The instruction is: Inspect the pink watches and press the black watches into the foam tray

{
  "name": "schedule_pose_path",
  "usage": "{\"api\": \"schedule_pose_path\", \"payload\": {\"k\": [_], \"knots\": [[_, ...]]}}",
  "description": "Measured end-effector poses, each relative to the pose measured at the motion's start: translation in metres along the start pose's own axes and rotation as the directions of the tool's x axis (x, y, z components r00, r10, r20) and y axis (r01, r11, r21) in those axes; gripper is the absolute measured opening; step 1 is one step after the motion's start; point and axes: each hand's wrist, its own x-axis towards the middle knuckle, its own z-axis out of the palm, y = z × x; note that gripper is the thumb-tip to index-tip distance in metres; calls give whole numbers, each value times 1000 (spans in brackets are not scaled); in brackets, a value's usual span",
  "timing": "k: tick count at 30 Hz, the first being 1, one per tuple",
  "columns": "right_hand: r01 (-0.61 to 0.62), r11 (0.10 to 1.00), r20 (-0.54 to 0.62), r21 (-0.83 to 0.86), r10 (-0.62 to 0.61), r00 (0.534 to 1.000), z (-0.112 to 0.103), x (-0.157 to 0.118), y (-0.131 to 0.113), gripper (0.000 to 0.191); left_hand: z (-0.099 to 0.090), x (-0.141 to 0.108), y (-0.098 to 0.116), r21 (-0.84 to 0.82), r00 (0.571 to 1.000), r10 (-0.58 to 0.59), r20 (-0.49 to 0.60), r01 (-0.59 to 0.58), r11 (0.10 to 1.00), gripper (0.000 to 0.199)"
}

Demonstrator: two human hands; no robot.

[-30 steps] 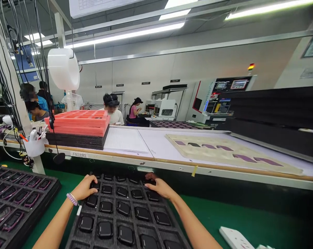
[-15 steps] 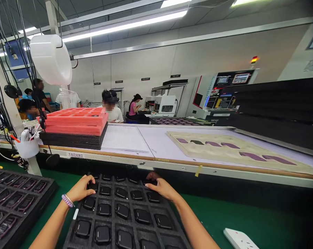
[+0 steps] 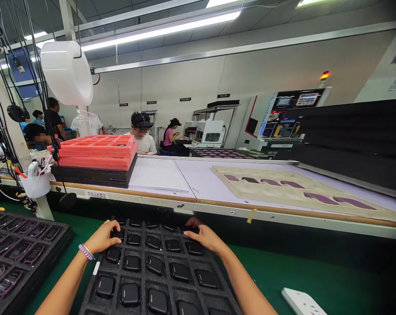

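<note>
A black foam tray (image 3: 116, 280) lies below me, tilted a little, its compartments filled with rows of black, rounded-square pieces (image 3: 130, 294). My left hand (image 3: 103, 237), with a lilac coiled band at the wrist, grips the tray's far left side, thumb and fingers curled over the edge. At the far right corner my right hand (image 3: 203, 236) holds the tray the same way, its thumb lying on top and some fingertips in shadow. The near end of the tray runs out of view.
Another black tray (image 3: 58, 245) with purple-rimmed frames sits at left on the green mat (image 3: 260, 271). A white power strip (image 3: 303, 302) lies at right. A shelf (image 3: 152, 199) above the hands carries red foam trays (image 3: 96, 159) and a beige pad (image 3: 263, 192). Several people sit or stand beyond.
The camera view has shifted very slightly. Both hands keep their places on the tray, and the tray has not visibly moved.
</note>
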Motion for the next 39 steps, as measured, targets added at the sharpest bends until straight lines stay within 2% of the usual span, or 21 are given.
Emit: {"api": "schedule_pose_path", "payload": {"k": [9,24,39], "knots": [[-17,1000,30,-18,17,999,0,1,5,40,1,-3,4,4,1000,-22,-16,22,1000,26],[31,998,12,-47,-30,999,-1,4,5,35,2,-2,7,47,999,-20,-35,22,999,24],[-7,1000,42,11,7,999,0,3,9,40,-3,1,1,89,998,67,-19,-65,994,20]]}}
